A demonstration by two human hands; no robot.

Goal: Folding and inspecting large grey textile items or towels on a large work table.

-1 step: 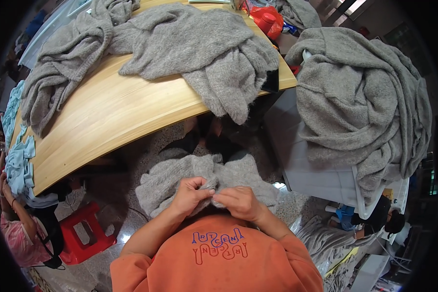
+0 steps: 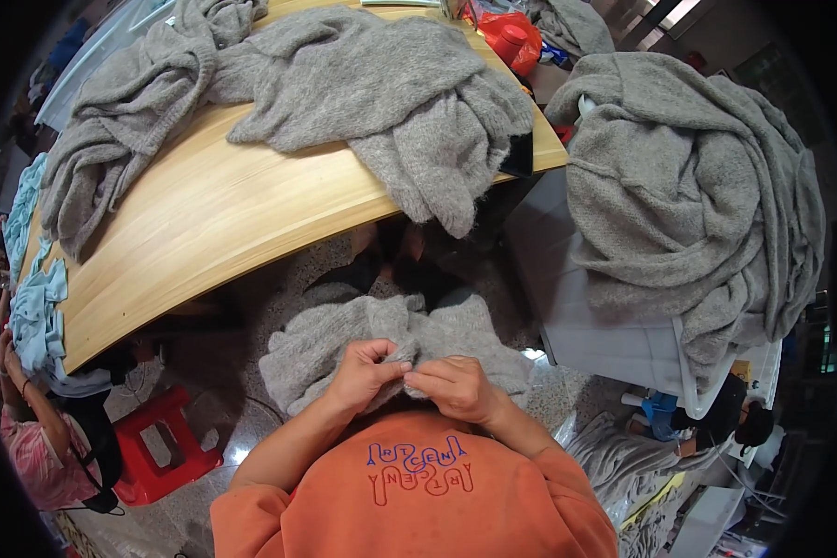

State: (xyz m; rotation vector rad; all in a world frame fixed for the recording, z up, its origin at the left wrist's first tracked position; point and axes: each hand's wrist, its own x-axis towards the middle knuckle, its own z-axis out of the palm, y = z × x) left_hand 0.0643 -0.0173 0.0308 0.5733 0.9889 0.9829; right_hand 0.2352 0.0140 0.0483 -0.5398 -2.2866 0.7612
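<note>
Across my lap lies a fuzzy grey knitted garment, bunched in soft folds. My left hand is closed on it, pinching a raised bit of the knit between thumb and fingers. Close beside it, my right hand is closed too, fingers curled and their tips almost meeting the left thumb. Whatever sits between the right fingertips is hidden or too small to make out. Both hands rest low over the garment, just in front of my orange top.
More grey knits are heaped on the wooden table ahead. Another grey pile overflows a pale plastic bin at right. A red stool stands at left, near a co-worker's arm and light-blue cloth.
My right hand has shifted very slightly left, toward my left fingertips. Everything else looks the same.
</note>
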